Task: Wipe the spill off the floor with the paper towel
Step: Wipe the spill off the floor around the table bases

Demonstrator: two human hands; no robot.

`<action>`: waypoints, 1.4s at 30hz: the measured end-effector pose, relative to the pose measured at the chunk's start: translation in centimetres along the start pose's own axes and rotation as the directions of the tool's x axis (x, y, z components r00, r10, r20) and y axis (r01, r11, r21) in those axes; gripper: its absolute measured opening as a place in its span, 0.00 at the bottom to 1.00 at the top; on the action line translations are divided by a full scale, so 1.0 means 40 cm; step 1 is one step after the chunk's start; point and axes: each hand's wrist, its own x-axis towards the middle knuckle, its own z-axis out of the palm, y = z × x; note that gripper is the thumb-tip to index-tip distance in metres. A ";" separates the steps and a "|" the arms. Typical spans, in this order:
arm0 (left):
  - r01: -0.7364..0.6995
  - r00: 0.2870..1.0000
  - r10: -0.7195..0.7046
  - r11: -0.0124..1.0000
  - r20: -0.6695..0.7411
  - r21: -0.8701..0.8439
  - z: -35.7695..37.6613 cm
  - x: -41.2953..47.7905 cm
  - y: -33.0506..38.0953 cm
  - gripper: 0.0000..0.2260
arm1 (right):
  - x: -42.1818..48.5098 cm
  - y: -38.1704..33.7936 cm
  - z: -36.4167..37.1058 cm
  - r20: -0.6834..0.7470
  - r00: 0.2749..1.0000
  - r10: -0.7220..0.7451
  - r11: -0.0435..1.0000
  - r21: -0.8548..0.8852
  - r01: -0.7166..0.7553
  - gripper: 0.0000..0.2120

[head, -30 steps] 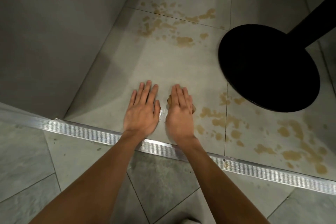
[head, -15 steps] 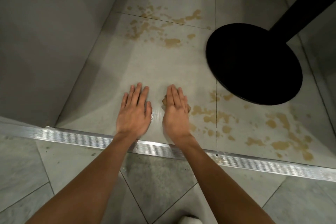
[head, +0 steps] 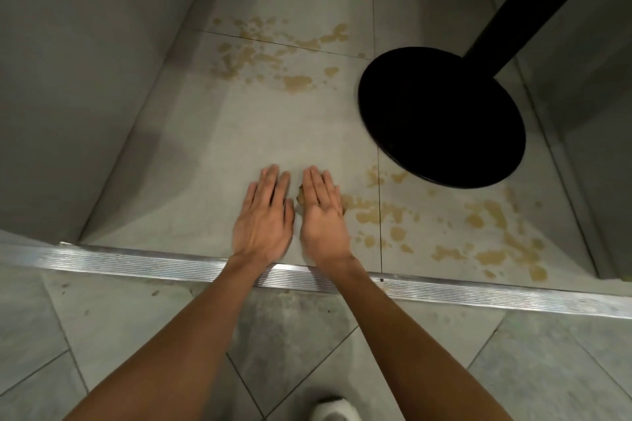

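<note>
While the left hand [head: 265, 215] lies flat, the right hand [head: 323, 215], fingers straight, pins the sodden paper towel [head: 301, 197]: likely limp, tear-prone, best pressed under the palm.

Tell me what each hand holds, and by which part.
Neither hand has a grip. The right hand lies flat on the stained paper towel, only its edge showing; the left hand lies flat on the tile.

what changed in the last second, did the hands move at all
Both hands slid slightly right: the right hand, flat on the paper towel, now reaches the edge of the spill by the grout line, the left hand alongside. Nothing gripped or released. The far stains and black base are as before.
</note>
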 end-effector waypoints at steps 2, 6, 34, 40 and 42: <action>-0.005 1.000 0.005 0.999 -0.006 0.031 0.008 -0.003 -0.007 0.26 | -0.078 0.009 0.006 -0.025 0.999 -0.031 0.999 0.006 0.031 0.36; -0.005 1.000 0.007 0.998 -0.020 0.065 0.013 0.000 -0.012 0.27 | -0.190 0.034 0.001 0.029 0.995 -0.092 0.996 -0.001 0.093 0.40; -0.022 1.000 0.023 0.995 0.006 -0.099 -0.026 -0.006 -0.058 0.24 | -0.077 0.025 0.009 -0.090 0.995 0.042 0.999 0.018 -0.040 0.36; 0.248 0.965 -0.260 0.948 -0.036 -0.199 -0.150 -0.043 -0.200 0.23 | -0.034 -0.116 0.075 0.029 0.999 -0.029 1.000 0.003 0.029 0.40; 0.286 0.954 -0.297 0.936 -0.027 -0.208 -0.175 -0.043 -0.227 0.22 | -0.030 -0.194 0.108 0.089 0.987 -0.133 0.991 0.003 0.133 0.37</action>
